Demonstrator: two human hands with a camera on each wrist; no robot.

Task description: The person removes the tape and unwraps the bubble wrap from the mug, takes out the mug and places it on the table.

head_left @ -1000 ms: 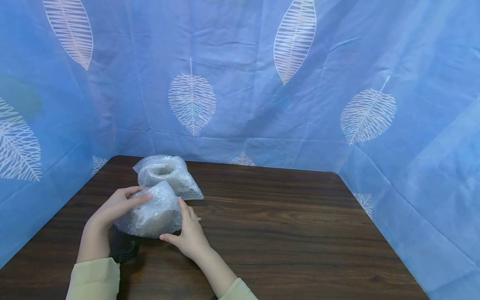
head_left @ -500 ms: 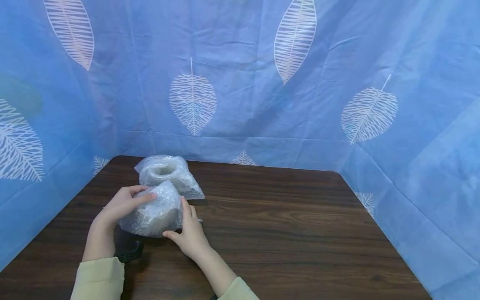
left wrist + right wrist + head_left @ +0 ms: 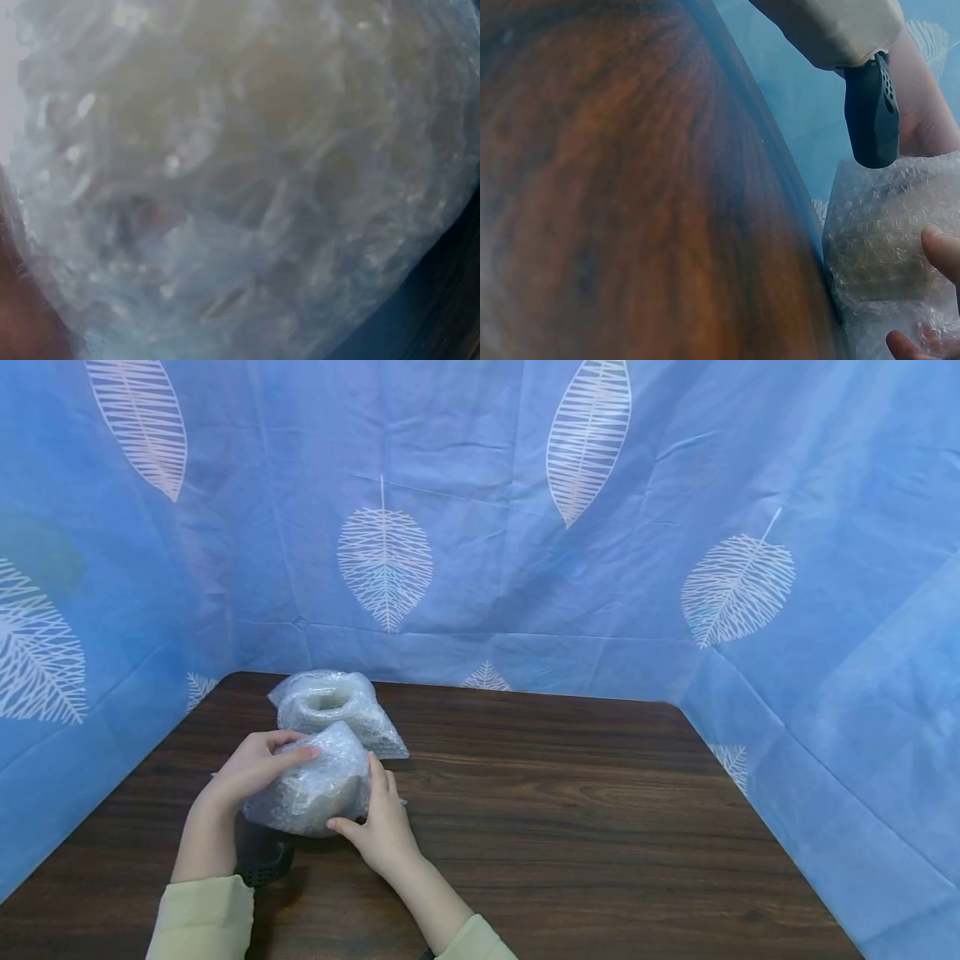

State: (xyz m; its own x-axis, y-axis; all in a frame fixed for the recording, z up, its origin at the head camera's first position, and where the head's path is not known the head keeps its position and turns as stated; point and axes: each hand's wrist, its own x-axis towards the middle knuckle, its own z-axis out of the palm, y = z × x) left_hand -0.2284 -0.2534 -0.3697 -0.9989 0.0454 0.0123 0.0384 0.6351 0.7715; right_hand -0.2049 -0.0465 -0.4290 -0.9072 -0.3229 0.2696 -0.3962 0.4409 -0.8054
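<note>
A bubble-wrapped bundle [image 3: 318, 789] sits on the table's left side, between both hands. Through the wrap a pale object shows, its kind unclear. My left hand [image 3: 258, 767] grips the bundle from its upper left, thumb lying on top. My right hand [image 3: 385, 827] holds the right side, thumb low in front and fingers farther back. In the right wrist view, fingertips [image 3: 939, 247] press against the clear wrap [image 3: 881, 240]. Blurred bubble film [image 3: 247, 157] fills the left wrist view. Just behind lies a second bubble-wrapped bundle [image 3: 366, 718] with a round opening on top.
The dark wood-grain table [image 3: 570, 810] stretches to the right of the hands. Blue cloth with white leaf prints [image 3: 480, 568] hangs behind the table and along both sides. A black device [image 3: 264, 864] is worn at the left wrist.
My left hand and the front bundle have shifted slightly to the right. The right hand has barely moved, and the rear bundle stays in place.
</note>
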